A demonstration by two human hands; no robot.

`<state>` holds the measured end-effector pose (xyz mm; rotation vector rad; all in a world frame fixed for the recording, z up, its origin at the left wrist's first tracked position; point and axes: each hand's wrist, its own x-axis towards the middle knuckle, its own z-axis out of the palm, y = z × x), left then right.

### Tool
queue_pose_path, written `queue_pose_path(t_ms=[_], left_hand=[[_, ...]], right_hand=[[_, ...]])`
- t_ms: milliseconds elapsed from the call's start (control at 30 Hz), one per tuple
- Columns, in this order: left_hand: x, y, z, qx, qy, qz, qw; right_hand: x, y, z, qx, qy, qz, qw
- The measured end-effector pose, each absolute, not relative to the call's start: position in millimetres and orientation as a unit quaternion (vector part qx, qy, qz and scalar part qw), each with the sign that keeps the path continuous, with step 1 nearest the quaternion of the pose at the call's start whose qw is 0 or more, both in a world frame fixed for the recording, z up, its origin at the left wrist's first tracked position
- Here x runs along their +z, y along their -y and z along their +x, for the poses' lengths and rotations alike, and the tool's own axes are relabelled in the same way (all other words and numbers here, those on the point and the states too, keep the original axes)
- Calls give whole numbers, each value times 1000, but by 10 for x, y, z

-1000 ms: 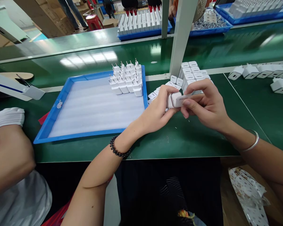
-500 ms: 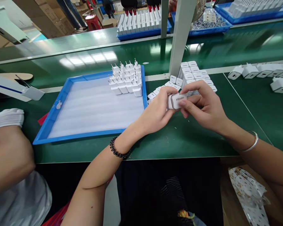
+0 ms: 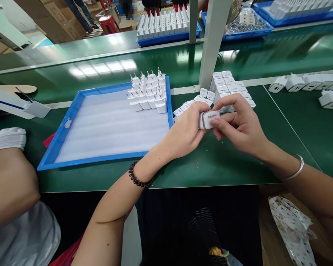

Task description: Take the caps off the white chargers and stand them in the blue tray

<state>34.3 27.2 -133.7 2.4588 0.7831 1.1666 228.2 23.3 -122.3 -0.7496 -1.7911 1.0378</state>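
Observation:
Both my hands meet over the green bench around one white charger [image 3: 210, 120], its printed end face turned up toward me. My left hand [image 3: 184, 129] grips the charger's body from the left. The fingertips and thumb of my right hand [image 3: 238, 127] pinch its printed end. A line runs around the charger near that end; whether the parts are fully joined I cannot tell. Just behind my hands lie stacked white pieces with printed faces [image 3: 230, 82] and a smaller group of similar white pieces [image 3: 186, 106]. White plug chargers [image 3: 147, 94] stand pins up in a blue tray [image 3: 96, 159].
Several white chargers [image 3: 295, 83] line the bench at right. A grey post [image 3: 212, 48] rises behind the stack. At left, a co-worker's arm with a white glove [image 3: 7, 140] rests near the tray. Beyond the bench stand blue trays of white parts [image 3: 163, 27].
The charger has turned slightly between my fingers, so its printing reads more clearly. Both hands stay in nearly the same place; the view has shifted very slightly.

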Motion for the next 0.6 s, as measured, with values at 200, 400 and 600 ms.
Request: queue_pose_path(t_ms=[200,400,600], left_hand=[[-1326,-269,353,406,-273,859,152],[-1316,-268,366,409,-271,859,146],[-1332,-284,358,409,-252,866,140]], right_hand=[[-1204,-227,2280,434,718,-303,453],[-1171,-229,2268,464,706,-281,455],[-1148,-240,2272,516,683,-289,428]])
